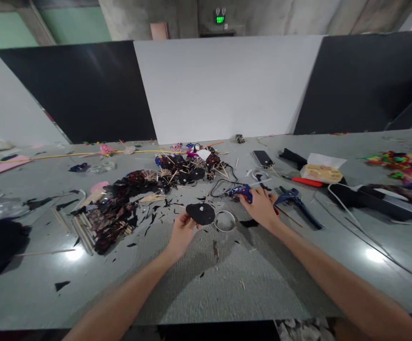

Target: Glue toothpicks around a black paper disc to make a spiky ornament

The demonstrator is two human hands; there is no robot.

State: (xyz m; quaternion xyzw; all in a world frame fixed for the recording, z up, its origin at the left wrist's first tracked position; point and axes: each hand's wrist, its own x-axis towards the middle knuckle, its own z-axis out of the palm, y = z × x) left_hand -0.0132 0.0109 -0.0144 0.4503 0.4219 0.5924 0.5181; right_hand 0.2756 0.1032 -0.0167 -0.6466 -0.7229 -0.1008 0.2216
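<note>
My left hand (183, 231) pinches a round black disc (199, 216) by its near left edge, above the table. A small pale blob sits near the middle of the disc. To the right, my right hand (260, 204) is closed on a blue glue gun (239, 191), its nozzle pointing left. A dark cord curls behind the gun. Between my hands a clear ring (225, 221) lies on the table. Blue-handled pliers (300, 205) rest just right of my right hand.
Left of centre is a pile of dark fabric pieces (115, 213) and stick bundles (165, 178). A phone (263, 158), a red-handled tool (307, 182) and a tissue pack (322, 173) lie at right. Black scraps are scattered on the grey table (206, 289).
</note>
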